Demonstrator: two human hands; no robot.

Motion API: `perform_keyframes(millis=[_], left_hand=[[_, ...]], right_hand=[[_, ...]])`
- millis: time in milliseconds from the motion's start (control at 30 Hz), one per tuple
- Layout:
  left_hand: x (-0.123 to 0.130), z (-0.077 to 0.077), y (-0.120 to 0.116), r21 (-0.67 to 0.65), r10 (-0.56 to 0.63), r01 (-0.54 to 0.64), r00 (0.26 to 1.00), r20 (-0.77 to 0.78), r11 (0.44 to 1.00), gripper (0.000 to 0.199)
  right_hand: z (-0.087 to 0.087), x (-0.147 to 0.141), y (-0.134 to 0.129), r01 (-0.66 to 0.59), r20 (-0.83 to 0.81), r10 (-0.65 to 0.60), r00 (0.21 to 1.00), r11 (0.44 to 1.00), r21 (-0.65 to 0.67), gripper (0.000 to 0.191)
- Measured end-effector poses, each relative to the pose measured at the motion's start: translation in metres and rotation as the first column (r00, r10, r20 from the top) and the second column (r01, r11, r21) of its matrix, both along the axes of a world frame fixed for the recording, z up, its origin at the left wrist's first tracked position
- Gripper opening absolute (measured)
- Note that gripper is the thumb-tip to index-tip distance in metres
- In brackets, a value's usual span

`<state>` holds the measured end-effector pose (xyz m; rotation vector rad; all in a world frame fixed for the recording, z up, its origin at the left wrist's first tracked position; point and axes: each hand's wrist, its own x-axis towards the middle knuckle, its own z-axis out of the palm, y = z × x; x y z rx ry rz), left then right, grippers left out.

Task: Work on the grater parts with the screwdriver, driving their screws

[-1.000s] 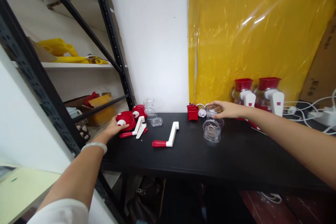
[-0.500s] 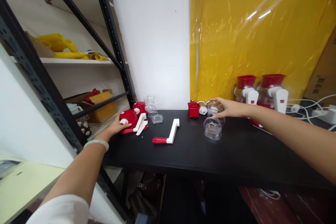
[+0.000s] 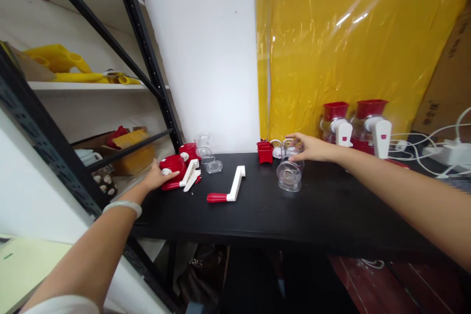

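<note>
On the left of the black tabletop, my left hand [image 3: 157, 176] is closed around the edge of a round red plastic base [image 3: 174, 166], its thumb lying near a white knob. White crank arms [image 3: 189, 175] lie against that base, one with a red handle. To the right, my right hand [image 3: 308, 147] curves its thumb and fingers around the upper part of a clear plastic housing [image 3: 290, 176]. Just beyond its fingertips are a red hopper [image 3: 265, 152] and grater drums [image 3: 276, 149] with white ends. Between the hands rests a white crank [image 3: 235, 184] with a red grip.
Several clear plastic parts [image 3: 214, 167] and another red base [image 3: 189, 151] sit at the back left. Two assembled rotary graters [image 3: 336, 122] stand at the back right, near white cables and a power adapter [image 3: 452, 152]. A black metal shelf rack [image 3: 158, 78] borders the left side.
The camera view has turned slightly, so everything sits a little further left. Both hands stay at the same parts, with little visible movement against them.
</note>
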<state>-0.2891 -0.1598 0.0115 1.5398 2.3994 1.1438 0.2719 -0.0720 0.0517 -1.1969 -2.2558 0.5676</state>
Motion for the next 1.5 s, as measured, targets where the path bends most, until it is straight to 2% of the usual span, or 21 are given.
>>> perform_keyframes(millis=[67,133,167,233,300,367,433,500,567,667,767,933,1133,1333,1500], left_hand=[[0.010,0.008,0.003,0.054,0.091,-0.093,0.995,0.031,0.994,0.116],[0.029,0.016,0.006,0.156,0.185,-0.199,0.977,0.102,0.967,0.101],[0.043,0.020,0.006,0.200,0.180,-0.206,0.973,0.142,0.958,0.094],[0.078,0.026,0.002,0.272,0.068,-0.101,0.989,0.128,0.957,0.090],[0.120,0.030,-0.007,0.248,-0.136,0.115,0.988,0.070,0.962,0.091],[0.164,0.032,-0.022,0.153,-0.369,0.365,0.930,-0.005,0.918,0.089],[0.203,0.029,-0.036,-0.032,-0.566,0.565,0.822,-0.070,0.824,0.086],[0.231,0.022,-0.046,-0.105,-0.647,0.638,0.755,-0.107,0.763,0.088],[0.247,0.012,-0.048,-0.150,-0.661,0.645,0.740,-0.127,0.750,0.091],[0.251,-0.007,-0.041,-0.200,-0.631,0.601,0.758,-0.163,0.774,0.092],[0.245,-0.022,-0.033,-0.252,-0.576,0.526,0.793,-0.199,0.812,0.086],[0.235,-0.033,-0.024,-0.278,-0.527,0.467,0.823,-0.210,0.839,0.067],[0.228,-0.034,-0.016,-0.268,-0.525,0.470,0.829,-0.194,0.841,0.068],[0.231,-0.029,-0.017,-0.240,-0.500,0.454,0.844,-0.192,0.858,0.068],[0.240,-0.022,-0.017,-0.205,-0.576,0.538,0.779,-0.250,0.817,0.041]], right_hand=[[-0.001,-0.001,-0.001,-0.005,-0.014,0.004,1.000,1.000,-0.021,0.089],[-0.001,-0.002,-0.003,0.002,-0.017,-0.003,1.000,0.999,-0.032,0.090],[-0.001,-0.003,-0.005,0.011,-0.018,-0.011,1.000,0.999,-0.031,0.091],[0.000,-0.006,-0.007,0.034,-0.023,-0.034,0.999,0.999,-0.016,0.094],[0.002,-0.012,-0.010,0.062,-0.034,-0.062,0.998,0.998,-0.005,0.095],[0.005,-0.019,-0.013,0.082,-0.054,-0.082,0.995,0.997,-0.004,0.097],[0.009,-0.027,-0.016,0.087,-0.075,-0.087,0.993,0.996,-0.008,0.098],[0.012,-0.033,-0.018,0.093,-0.079,-0.093,0.993,0.996,0.001,0.098],[0.014,-0.035,-0.019,0.096,-0.061,-0.095,0.994,0.995,0.017,0.098],[0.016,-0.031,-0.017,0.102,-0.029,-0.101,0.994,0.994,0.027,0.097],[0.015,-0.022,-0.013,0.173,-0.005,-0.173,0.985,0.982,0.073,0.091],[0.009,-0.006,-0.002,0.327,-0.012,-0.330,0.944,0.931,0.163,0.084],[0.000,0.001,0.012,0.429,-0.030,-0.429,0.903,0.891,0.151,0.080],[-0.010,-0.001,0.024,0.486,-0.089,-0.478,0.874,0.850,0.203,0.079],[-0.014,-0.005,0.027,0.534,-0.123,-0.520,0.845,0.820,0.206,0.074]])
